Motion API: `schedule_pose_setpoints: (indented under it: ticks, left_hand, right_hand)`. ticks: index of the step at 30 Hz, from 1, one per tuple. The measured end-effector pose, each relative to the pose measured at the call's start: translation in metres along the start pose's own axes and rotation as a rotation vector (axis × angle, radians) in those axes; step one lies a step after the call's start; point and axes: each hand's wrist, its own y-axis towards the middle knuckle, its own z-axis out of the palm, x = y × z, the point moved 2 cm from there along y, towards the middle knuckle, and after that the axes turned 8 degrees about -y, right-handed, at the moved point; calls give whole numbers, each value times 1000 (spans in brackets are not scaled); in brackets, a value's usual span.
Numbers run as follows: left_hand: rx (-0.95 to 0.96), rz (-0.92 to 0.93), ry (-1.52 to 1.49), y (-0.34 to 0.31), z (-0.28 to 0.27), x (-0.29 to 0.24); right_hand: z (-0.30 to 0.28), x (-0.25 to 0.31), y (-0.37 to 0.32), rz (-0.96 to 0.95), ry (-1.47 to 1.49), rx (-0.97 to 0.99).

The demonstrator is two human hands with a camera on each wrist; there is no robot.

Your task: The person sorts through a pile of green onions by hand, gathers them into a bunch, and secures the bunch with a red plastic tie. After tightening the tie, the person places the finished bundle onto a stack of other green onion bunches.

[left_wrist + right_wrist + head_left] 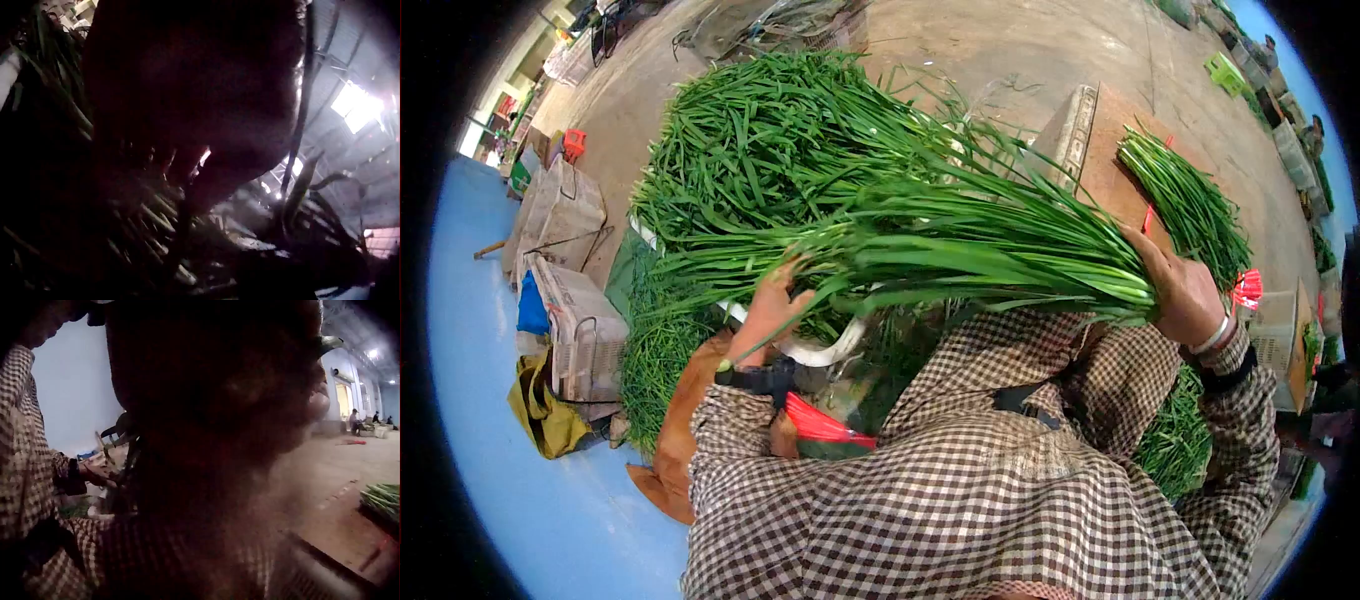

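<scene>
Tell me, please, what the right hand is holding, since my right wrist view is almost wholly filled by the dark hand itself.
Observer: In the head view the right hand grips the cut end of a bundle of chives, held crosswise in front of the body.
Operator: And where is the other hand?
Observer: The left hand is in among the leaves near that bundle's leafy end. Whether it grips them I cannot tell.
Operator: What lies beyond it?
Observer: A heap of loose chives, piled high behind the held bundle.
</scene>
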Motion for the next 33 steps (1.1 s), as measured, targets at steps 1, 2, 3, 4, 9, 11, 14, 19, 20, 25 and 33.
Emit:
schedule_pose_setpoints:
  ticks: [1, 2, 3, 4, 9, 11, 14, 19, 20, 25, 33]
  left_hand:
    - [-17, 63, -2, -1, -16, 2]
    - [-17, 80, 63, 1, -31, 9]
    - [-60, 61, -86, 9, 12, 3]
    - [-93, -95, -316, 0, 2, -4]
    - [-136, -550, -517, -11, -42, -24]
    - [-223, -511, -308, -8, -50, -48]
    - [-310, -254, -70, 12, -68, -70]
    - [-66, 64, -430, 49, -4, -220]
    - [46, 143, -501, 54, 11, -240]
    - [937, 550, -512, 73, 85, -318]
    - [967, 343, -324, 106, 257, -315]
  right_hand:
    - [11, -3, -5, 17, 7, -50]
    - [20, -5, -9, 35, 13, -98]
    - [1, -26, -34, 47, -97, -52]
    - [9, -20, -45, 21, -35, -128]
    - [56, -23, -83, 114, 258, -208]
    - [62, -24, -95, 143, 301, -228]
    - [75, -19, -97, 174, 318, -261]
    - [90, -23, -114, 280, 197, -290]
    - [92, -22, -115, 293, 209, -323]
    - [106, -11, -113, 444, 524, -419]
    - [55, -35, -90, 594, 700, -772]
